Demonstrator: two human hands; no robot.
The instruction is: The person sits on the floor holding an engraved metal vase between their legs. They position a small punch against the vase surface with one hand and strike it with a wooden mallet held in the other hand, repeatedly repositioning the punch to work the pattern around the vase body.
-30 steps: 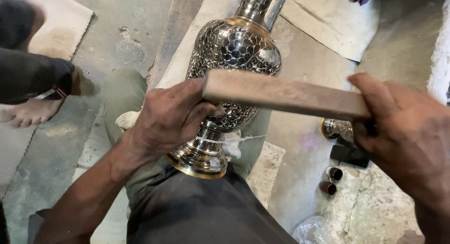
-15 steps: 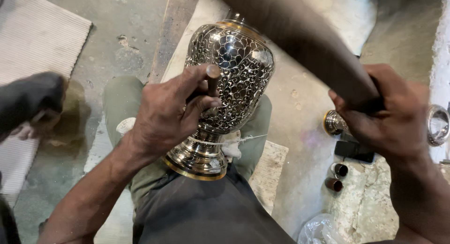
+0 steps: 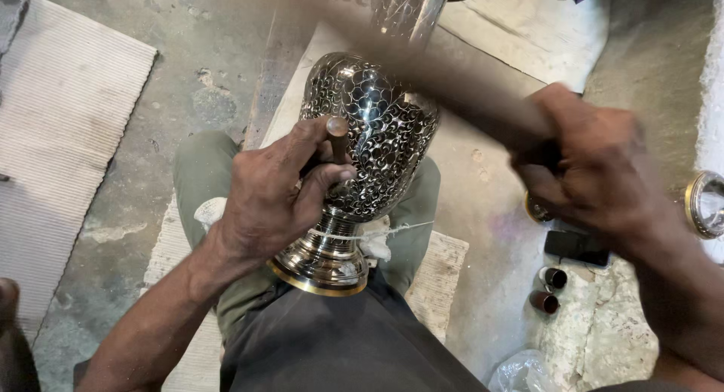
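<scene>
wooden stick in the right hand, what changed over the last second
The right hand swung the wooden stick from lying level across the vase up and away, then into a blurred slant over the vase's upper end. The left hand kept its grip on the small punch against the vase, which stayed across the lap.

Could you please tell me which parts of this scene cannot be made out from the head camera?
- Wooden stick in the right hand: smeared by motion blur, its far end unreadable.
- Punch tip: hidden by the left hand.
- Vase top: cut off by the upper edge.
- Round metal piece: cut off by the right edge.
</scene>
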